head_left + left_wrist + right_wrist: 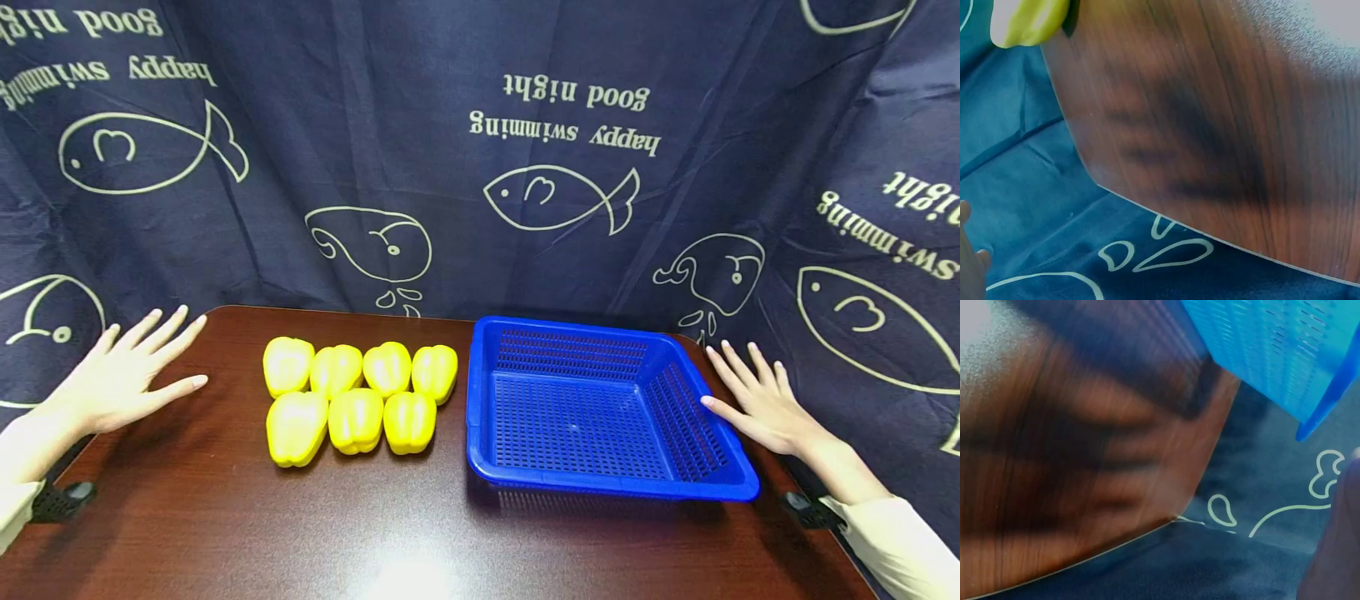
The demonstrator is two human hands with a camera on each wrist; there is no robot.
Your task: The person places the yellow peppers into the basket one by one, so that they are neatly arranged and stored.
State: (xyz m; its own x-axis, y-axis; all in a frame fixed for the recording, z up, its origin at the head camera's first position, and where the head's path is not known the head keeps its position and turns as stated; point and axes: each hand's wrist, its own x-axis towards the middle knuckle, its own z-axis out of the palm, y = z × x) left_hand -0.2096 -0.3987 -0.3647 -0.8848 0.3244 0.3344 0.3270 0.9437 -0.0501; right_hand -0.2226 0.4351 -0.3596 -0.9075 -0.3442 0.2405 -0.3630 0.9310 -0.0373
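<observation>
In the head view my left hand hovers over the table's left edge, fingers straight and spread, holding nothing. To its right, several yellow bell peppers lie in two rows, close together. My right hand is spread near the right rim of a blue plastic basket; whether the thumb touches the rim cannot be told. No pepper lies in the basket. The left wrist view catches part of one pepper and fingertips at the lower left. The right wrist view has the basket's side and a blurred bit of hand.
A brown wood-grain table carries the peppers and basket, with a bright glare at its front. Dark blue cloth printed with fish and lettering hangs behind and along both sides. Dark straps sit at both wrists.
</observation>
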